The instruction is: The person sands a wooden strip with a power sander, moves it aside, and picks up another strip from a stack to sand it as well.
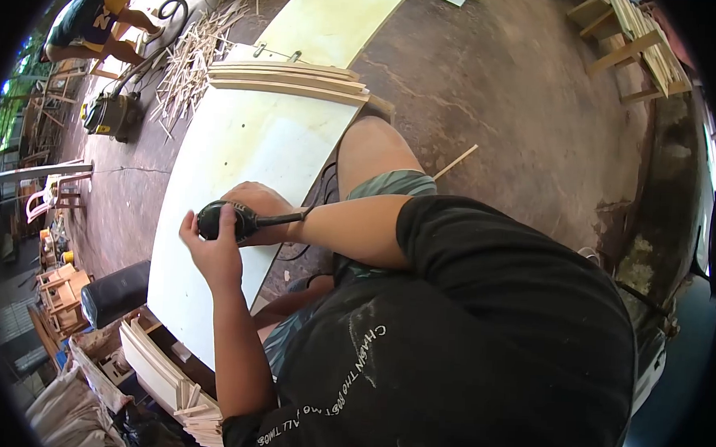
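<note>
A black corded power tool (pixel 221 220) with a rounded body is over the pale board, its exact kind partly hidden by my fingers. My left hand (pixel 215 248) is closed around its near end, the thumb across the top. On the far side, my right hand (pixel 257 197) grips the tool, with most of its fingers out of sight. A thick black cord (pixel 282 219) leaves the body and runs to my right wrist. Under both hands lies a long white, yellowish board (pixel 203 297). Curved wooden strips (pixel 288 78) are stacked across it beyond my right hand.
A yellow-black shop vacuum (pixel 113 115) stands on the floor near a heap of wood scraps (pixel 196 57). Another person (pixel 91 20) bends over at upper left. A black cylinder (pixel 115 293) and more curved wood pieces (pixel 156 362) sit by the board's near end.
</note>
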### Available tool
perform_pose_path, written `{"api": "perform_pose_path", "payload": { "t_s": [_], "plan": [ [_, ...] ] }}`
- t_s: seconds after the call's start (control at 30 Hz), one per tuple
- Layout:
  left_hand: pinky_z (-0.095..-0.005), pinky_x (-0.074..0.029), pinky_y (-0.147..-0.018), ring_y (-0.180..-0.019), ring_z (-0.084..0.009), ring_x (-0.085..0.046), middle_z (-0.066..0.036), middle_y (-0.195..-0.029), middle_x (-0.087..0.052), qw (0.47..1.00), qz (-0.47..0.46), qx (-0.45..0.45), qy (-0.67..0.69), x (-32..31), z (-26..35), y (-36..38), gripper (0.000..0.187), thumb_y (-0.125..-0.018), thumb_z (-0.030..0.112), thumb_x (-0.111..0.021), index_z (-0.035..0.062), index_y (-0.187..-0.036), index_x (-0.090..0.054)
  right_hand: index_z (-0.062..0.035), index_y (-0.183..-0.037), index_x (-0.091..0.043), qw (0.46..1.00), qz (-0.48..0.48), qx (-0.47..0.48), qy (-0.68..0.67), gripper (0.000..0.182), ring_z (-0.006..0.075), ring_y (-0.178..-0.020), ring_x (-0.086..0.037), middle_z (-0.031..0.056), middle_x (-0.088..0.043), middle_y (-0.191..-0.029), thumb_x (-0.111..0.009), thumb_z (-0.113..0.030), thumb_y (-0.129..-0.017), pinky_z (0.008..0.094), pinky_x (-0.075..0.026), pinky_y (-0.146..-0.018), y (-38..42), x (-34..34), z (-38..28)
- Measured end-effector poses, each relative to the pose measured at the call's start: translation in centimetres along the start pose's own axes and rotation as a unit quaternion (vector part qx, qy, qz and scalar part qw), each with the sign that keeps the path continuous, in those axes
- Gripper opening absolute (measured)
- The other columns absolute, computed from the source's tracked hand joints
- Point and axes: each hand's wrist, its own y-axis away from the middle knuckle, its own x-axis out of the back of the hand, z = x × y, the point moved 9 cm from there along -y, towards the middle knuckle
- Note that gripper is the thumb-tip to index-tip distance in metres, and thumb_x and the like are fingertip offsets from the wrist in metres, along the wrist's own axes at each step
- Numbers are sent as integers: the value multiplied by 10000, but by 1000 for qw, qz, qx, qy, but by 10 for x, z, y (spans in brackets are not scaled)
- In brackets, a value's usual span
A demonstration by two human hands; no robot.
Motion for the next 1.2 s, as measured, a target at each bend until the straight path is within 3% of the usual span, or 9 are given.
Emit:
{"api": "perform_pose_path", "payload": {
  "t_s": [0.2,0.3,0.4,0.47,0.57,0.67,0.73,0.9,1.2],
  "plan": [
    [-443,-516,-1056,-1237,-376,-623,-245,-1420,-519,969,-111,57,-214,-29,27,-28,708,-783,348,-841,66,-1391,-615,-62,-1122,-703,976,-99,-134,-143,466,388,-1214,-627,155,-710,-1182,-825,-362,-787,494,-444,-1098,-14,-6,9],
    [-402,-560,-945,-1112,-340,-665,-255,-1309,-594,974,-110,78,-184,-23,5,-50,616,-748,247,-789,38,-1314,-666,50,-1330,-580,994,28,-88,60,657,441,-1216,-622,254,-620,-1331,-780,-338,-839,505,-450,-1121,-3,-19,13],
    [-388,-561,-896,-978,-305,-678,-218,-1151,-668,980,-103,101,-140,-9,-5,-64,559,-743,212,-775,11,-1257,-690,176,-1233,-630,972,-20,54,226,762,435,-1154,-669,329,-597,-1335,-799,-425,-795,473,-513,-1050,32,-21,-26],
    [-377,-561,-861,-913,-286,-670,-199,-1073,-686,981,-94,109,-132,1,-2,-65,544,-730,211,-774,-3,-1225,-700,104,-1327,-639,889,-440,-103,72,782,426,-1169,-677,288,-638,-1344,-806,-437,-786,459,-531,-1052,71,-41,-28],
    [-381,-555,-873,-920,-283,-668,-192,-1091,-679,979,-92,98,-150,17,-19,-66,550,-724,229,-765,4,-1222,-696,-4,-1391,-653,865,-476,-136,-86,735,399,-1218,-668,223,-685,-1345,-795,-440,-816,450,-510,-1095,56,37,-78],
    [-403,-541,-925,-992,-304,-665,-189,-1176,-643,977,-75,38,-199,25,-34,-67,552,-730,260,-748,34,-1230,-686,-168,-1363,-705,973,-117,-162,111,547,384,-1181,-676,170,-716,-1310,-807,-385,-871,473,-528,-1055,-4,120,33],
    [-423,-530,-959,-1039,-325,-659,-184,-1224,-615,971,-69,9,-227,25,-32,-64,542,-739,280,-734,59,-1231,-680,-202,-1286,-755,931,26,-158,329,464,377,-1207,-657,157,-722,-1285,-797,-388,-864,473,-523,-1056,-33,195,98],
    [-456,-529,-978,-1103,-358,-657,-156,-1268,-600,956,-78,21,-281,14,-11,-53,527,-759,338,-703,127,-1241,-670,-164,-1236,-780,880,-74,-303,359,383,341,-1159,-688,171,-747,-1222,-773,-357,-905,438,-548,-1012,-42,238,139],
    [-460,-534,-966,-1114,-350,-663,-142,-1271,-600,955,-66,41,-286,29,-23,-64,516,-762,343,-690,149,-1239,-665,-140,-1233,-776,905,-42,-321,274,362,320,-1043,-750,164,-786,-1134,-744,-352,-942,402,-579,-946,-37,254,170]
  ]
}}
